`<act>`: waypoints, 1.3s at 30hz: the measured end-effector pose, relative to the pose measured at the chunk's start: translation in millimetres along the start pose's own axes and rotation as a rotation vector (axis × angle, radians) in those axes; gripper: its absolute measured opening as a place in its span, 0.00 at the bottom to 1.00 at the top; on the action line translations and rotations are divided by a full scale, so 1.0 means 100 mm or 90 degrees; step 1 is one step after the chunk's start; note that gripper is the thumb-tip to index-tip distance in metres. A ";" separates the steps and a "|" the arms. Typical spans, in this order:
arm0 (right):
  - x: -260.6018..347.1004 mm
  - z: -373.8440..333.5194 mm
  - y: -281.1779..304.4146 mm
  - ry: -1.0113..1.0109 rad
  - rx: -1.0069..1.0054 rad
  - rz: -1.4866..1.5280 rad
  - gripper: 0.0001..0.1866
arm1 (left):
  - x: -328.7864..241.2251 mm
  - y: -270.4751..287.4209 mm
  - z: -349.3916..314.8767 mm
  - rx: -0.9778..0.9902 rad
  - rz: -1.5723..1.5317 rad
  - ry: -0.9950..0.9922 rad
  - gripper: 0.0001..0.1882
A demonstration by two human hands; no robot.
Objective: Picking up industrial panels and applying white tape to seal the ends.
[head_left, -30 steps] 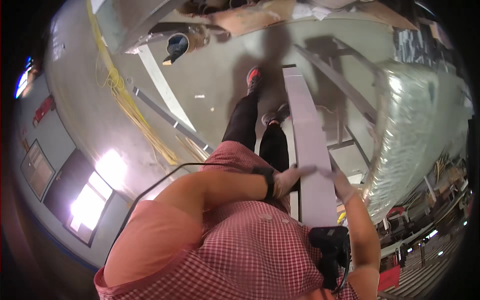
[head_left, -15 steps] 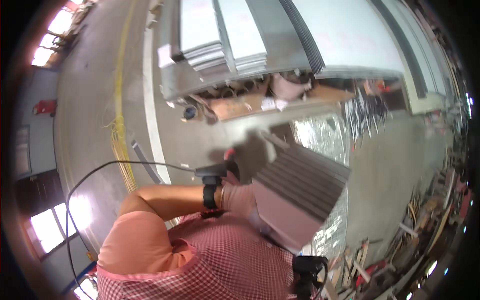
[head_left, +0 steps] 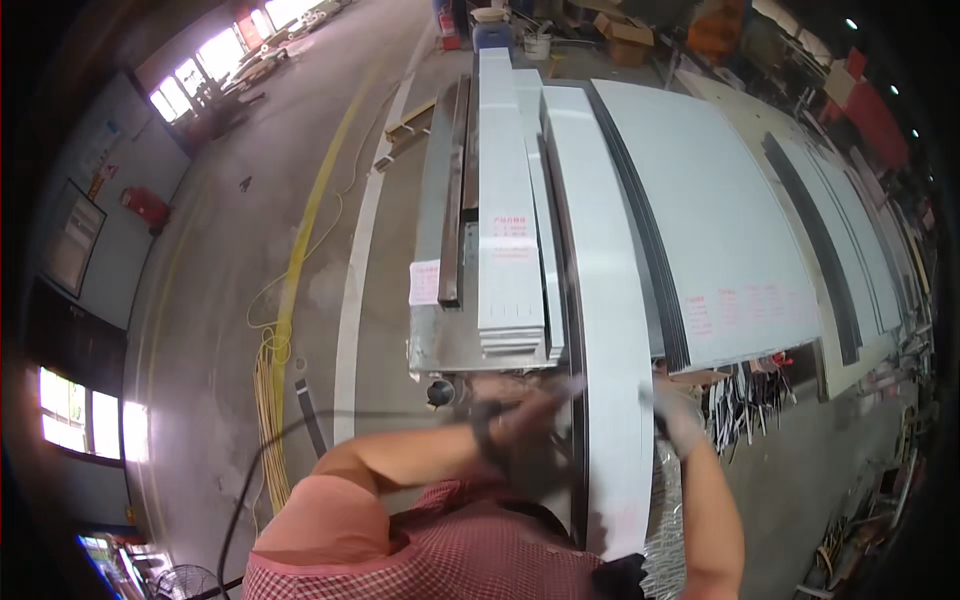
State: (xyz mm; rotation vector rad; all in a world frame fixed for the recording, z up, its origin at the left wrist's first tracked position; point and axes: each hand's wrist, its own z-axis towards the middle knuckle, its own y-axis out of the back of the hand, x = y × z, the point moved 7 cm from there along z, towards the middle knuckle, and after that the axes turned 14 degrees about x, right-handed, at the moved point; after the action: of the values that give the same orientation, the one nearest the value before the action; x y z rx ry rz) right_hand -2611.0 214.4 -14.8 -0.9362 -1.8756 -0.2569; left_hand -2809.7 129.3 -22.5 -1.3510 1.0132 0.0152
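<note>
A long white panel stack [head_left: 606, 270] with a dark left edge runs from the bench toward my body, its near end jutting past the bench's front edge. My left hand [head_left: 530, 420], strongly blurred, is beside the stack's left edge. Along the right edge is my right hand [head_left: 682, 424], in a pale glove with dark fingertips; its grip is unclear. Left of this stack, narrower white strips [head_left: 508, 280] lie piled on the bench, beside a brown metal bar [head_left: 455, 200].
Wide white sheets [head_left: 720, 220] with dark edges cover the bench's right side. Below its front edge hang dark and pale strips [head_left: 745, 400]. Clear wrapping [head_left: 664, 520] is on the floor at right. Yellow cord [head_left: 272, 400] lies at left.
The stack, earlier tilted with its layered end against my body, now lies lengthwise with its white face up. My view has shifted toward the bench, and my right arm has come into sight.
</note>
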 end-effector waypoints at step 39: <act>-1.14 0.50 2.32 0.335 -0.304 0.656 0.28 | 0.36 1.05 3.74 -0.451 0.118 0.109 0.35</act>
State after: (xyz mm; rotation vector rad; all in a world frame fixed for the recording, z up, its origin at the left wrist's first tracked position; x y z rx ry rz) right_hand -2457.9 343.5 -185.4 -1.8177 -0.6982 -0.2751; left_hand -2625.8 440.1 -171.3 -1.9111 1.3437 0.4408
